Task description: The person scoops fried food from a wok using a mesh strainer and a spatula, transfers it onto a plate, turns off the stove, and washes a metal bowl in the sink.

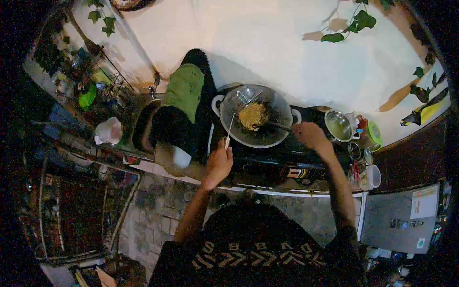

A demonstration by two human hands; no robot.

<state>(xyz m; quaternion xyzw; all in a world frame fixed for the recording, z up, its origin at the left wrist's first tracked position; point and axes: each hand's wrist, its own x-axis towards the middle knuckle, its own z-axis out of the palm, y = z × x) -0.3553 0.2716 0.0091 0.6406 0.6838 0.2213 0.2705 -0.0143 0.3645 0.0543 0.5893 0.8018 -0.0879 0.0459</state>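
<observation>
I have the wok (pixel 271 143) on the black stove (pixel 313 115), around mid-length of the tabletop (pixel 165 160), toward its back edge by the wall; yellow-brown food (pixel 252 116) sits clumped in the wok's middle. Left hand (pixel 218 167): grip closed round the pale handle of a slotted utensil (pixel 245 95), whose head is at the far side of the food. Right hand (pixel 311 135): grip closed too, round a dark-handled utensil (pixel 279 126) reaching into the food from the right; its tip is hidden. Metal bowl (pixel 339 125) stands right of the wok, near the tabletop's back right corner; green cloth (pixel 184 88) lies left of it, on something dark. Risks, as I judge it: pushing hard from one side could slide or tip the wok, since neither hand holds its ears; a quick lift could drop food over the rim; the right hand is close to the wok's right ear and could get burnt if that's hot; the right forearm, swung outward, could knock the bowl. Writing: shirt (pixel 258 239) has pale letters, upside down to me, maybe B's, S, V, D, word unsure. Sheet (pixel 424 202) on the grey panel (pixel 392 215) and the stove-front label (pixel 297 173): too small to read. No brand legible.
</observation>
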